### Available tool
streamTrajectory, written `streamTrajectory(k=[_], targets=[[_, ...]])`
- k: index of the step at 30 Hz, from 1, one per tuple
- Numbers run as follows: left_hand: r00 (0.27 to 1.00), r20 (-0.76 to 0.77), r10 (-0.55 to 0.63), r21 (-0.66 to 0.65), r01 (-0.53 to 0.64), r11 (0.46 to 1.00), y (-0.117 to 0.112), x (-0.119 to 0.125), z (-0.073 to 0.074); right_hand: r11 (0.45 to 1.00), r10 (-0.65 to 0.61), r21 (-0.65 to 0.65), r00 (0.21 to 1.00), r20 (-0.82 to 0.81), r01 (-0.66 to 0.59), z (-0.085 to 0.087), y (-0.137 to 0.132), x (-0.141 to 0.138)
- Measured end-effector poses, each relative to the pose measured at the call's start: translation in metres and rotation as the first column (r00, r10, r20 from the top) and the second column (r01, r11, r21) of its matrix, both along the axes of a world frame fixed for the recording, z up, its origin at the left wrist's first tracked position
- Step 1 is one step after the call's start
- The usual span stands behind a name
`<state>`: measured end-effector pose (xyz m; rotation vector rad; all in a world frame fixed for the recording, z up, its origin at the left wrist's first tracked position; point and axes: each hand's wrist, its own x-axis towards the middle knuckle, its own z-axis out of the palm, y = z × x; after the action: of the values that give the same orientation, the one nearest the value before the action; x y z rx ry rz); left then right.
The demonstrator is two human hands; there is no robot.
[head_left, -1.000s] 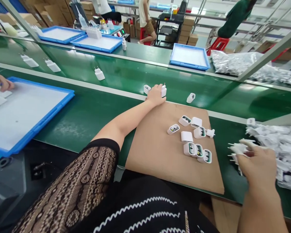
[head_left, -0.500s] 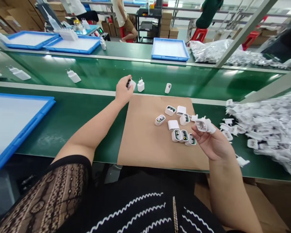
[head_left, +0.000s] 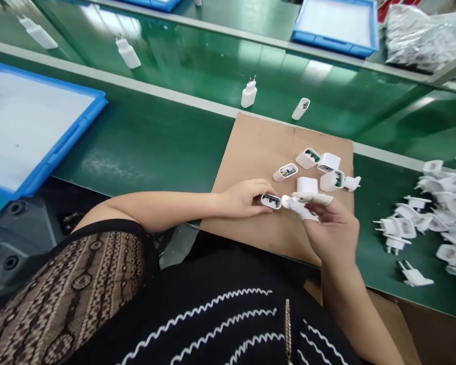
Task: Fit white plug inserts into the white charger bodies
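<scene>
My left hand (head_left: 247, 198) is closed around a white charger housing (head_left: 271, 201), its open end turned right so the circuit board inside shows. Close beside that opening, my right hand (head_left: 332, 223) grips a white plug cap (head_left: 298, 207); whether the two parts touch I cannot tell. White tape or a cover wraps one right finger. Several other housings lie on the brown cardboard sheet (head_left: 247, 152), among them an open housing (head_left: 285, 172) and a housing lying closed side up (head_left: 329, 162). A loose plug cap (head_left: 351, 183) rests by the sheet's right edge.
Several plug caps (head_left: 397, 226) are heaped to the right. A charger with pins up (head_left: 249, 93) and an open housing (head_left: 301, 108) sit on the green strip beyond the cardboard. Blue-rimmed trays stand left (head_left: 79, 119) and at the back (head_left: 334, 48).
My left hand has come back from the green strip to the cardboard with the housing. My right hand has brought the plug cap left towards it. The view has tilted down.
</scene>
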<state>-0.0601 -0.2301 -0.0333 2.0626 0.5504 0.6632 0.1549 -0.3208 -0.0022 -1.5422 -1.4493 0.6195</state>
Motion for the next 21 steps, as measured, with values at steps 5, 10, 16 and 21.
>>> streamTrajectory(k=[5, 10, 16, 21], targets=[[0.996, 0.072, 0.045, -0.096, -0.038, 0.995, 0.0, 0.003, -0.007, 0.974, 0.045, 0.175, 0.881, 0.47, -0.143, 0.007, 0.009, -0.019], [0.996, 0.061, 0.058, -0.116, -0.051, 0.992, 0.001, 0.003, -0.011, 0.938, 0.098, 0.218, 0.81, 0.578, -0.269, 0.005, 0.015, -0.023], [0.996, 0.061, 0.06, -0.127, -0.052, 0.991, 0.002, 0.003, -0.011, 0.932, 0.042, 0.269, 0.812, 0.583, -0.241, 0.005, 0.011, -0.026], [0.997, 0.039, 0.065, -0.119, -0.06, 0.991, 0.002, 0.004, -0.011, 0.943, 0.029, 0.255, 0.82, 0.572, -0.212, 0.007, 0.01, -0.025]])
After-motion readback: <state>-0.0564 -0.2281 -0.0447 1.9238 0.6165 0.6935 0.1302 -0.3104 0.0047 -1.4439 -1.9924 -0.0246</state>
